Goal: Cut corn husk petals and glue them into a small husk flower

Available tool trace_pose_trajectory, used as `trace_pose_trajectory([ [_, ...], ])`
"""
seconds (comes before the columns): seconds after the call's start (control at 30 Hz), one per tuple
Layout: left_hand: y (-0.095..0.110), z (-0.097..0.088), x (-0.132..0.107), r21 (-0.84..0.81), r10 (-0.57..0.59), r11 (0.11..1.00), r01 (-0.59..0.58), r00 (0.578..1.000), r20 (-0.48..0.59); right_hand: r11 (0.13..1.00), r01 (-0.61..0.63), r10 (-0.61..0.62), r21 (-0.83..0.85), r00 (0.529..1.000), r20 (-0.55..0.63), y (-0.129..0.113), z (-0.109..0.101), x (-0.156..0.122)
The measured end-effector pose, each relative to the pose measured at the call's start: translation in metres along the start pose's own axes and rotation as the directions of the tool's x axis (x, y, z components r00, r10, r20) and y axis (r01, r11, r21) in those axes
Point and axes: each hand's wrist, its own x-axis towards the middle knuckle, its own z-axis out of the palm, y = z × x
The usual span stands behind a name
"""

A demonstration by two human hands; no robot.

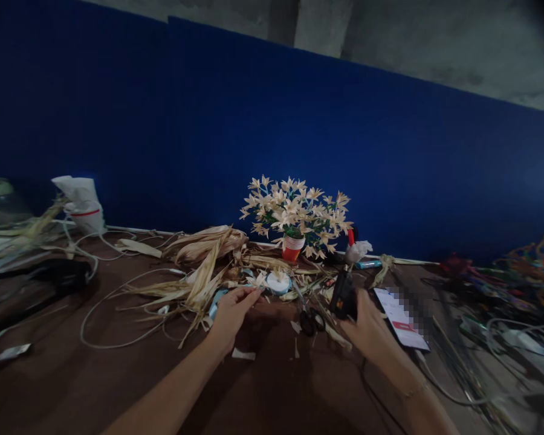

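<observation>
My left hand (233,311) is closed, thumb and finger pinching a small pale corn-husk flower (257,280) above the table. My right hand (367,329) is wrapped against a black glue gun (343,296), its fingers partly hidden behind it; a dark cord trails below the wrist. Between the hands lie black-handled scissors (312,320) and a white roll of tape (278,283). Behind them a red and white cup (293,246) stands upright, filled with many pale husk flowers (294,208) on green stems.
Dried corn husks (204,272) are heaped left of centre, beside a looping white cable (82,323). A phone (401,320) lies right of my right hand. Colourful tangled material (526,272) sits far right. A blue partition (199,121) rises behind the table.
</observation>
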Motion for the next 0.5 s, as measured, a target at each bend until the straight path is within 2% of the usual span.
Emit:
trace_pose_trajectory([
  [0.07, 0.0, 0.0, 0.0, -0.031, -0.006, 0.999, 0.006, 1.0, -0.016, 0.958, -0.128, 0.127, -0.255, 0.992, -0.019, 0.021, 0.005, 0.005],
  [0.13, -0.001, 0.0, 0.001, -0.038, -0.01, 0.999, 0.009, 1.0, -0.022, 0.914, -0.179, 0.207, -0.363, 0.978, 0.04, 0.035, 0.009, 0.006],
  [0.2, -0.001, -0.001, 0.002, -0.031, -0.005, 1.0, 0.004, 1.0, -0.022, 0.887, -0.197, 0.263, -0.417, 0.959, 0.107, 0.037, 0.01, 0.002],
  [0.27, -0.001, -0.001, 0.002, -0.021, 0.0, 1.0, -0.001, 1.0, -0.023, 0.85, -0.2, 0.283, -0.488, 0.954, 0.102, 0.027, 0.007, -0.003],
  [0.33, -0.001, 0.0, 0.001, -0.025, 0.0, 1.0, -0.001, 1.0, -0.02, 0.806, -0.167, 0.218, -0.568, 0.976, 0.022, 0.009, 0.002, -0.005],
  [0.4, -0.001, 0.0, 0.0, -0.035, -0.001, 0.999, 0.001, 1.0, -0.017, 0.824, -0.064, 0.066, -0.562, 0.998, -0.017, -0.015, -0.001, -0.003],
  [0.43, 0.0, 0.0, 0.0, -0.039, 0.0, 0.999, -0.001, 1.0, -0.017, 0.862, 0.002, -0.008, -0.508, 1.0, -0.009, -0.026, 0.0, 0.0],
  [0.5, 0.001, 0.001, -0.001, -0.047, 0.002, 0.999, -0.003, 1.0, -0.016, 0.905, 0.231, -0.202, -0.357, 0.972, 0.117, -0.047, 0.009, 0.005],
])
